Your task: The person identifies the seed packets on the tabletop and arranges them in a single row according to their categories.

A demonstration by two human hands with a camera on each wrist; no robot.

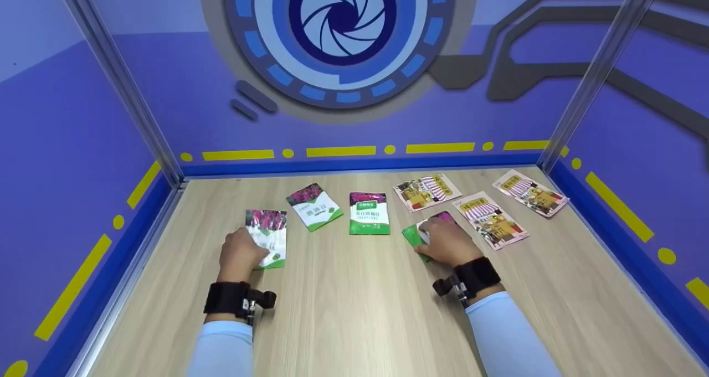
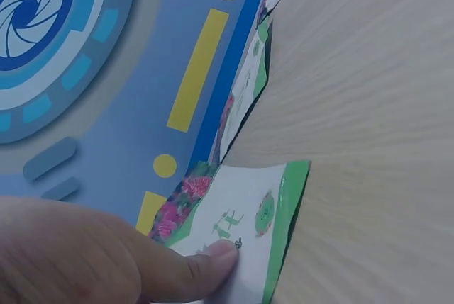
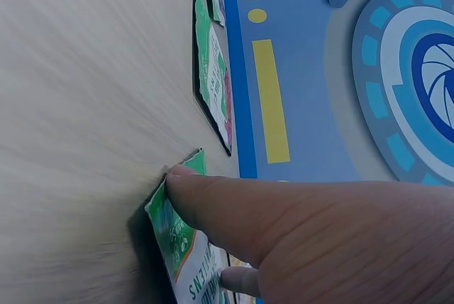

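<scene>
My left hand (image 1: 241, 251) grips the left edge of a flower seed packet (image 1: 277, 238) with pink blooms at the top, a white middle and a green bottom. In the left wrist view the thumb (image 2: 213, 265) lies across the packet's white face. My right hand (image 1: 451, 241) holds a similar green and white seed packet (image 1: 411, 235), covering much of it. The right wrist view shows the thumb (image 3: 202, 194) at this packet's green end, with a shadow under its edge. Between the hands lie two more flower seed packets, one tilted (image 1: 314, 208) and one upright (image 1: 369, 216).
Right of the right hand lie pink-bordered packets with striped awnings: one behind (image 1: 426, 191), one beside the hand (image 1: 492, 222), one at the far right (image 1: 530, 193). Blue printed panels (image 1: 343, 133) wall the wooden table (image 1: 343, 310) at the back and sides.
</scene>
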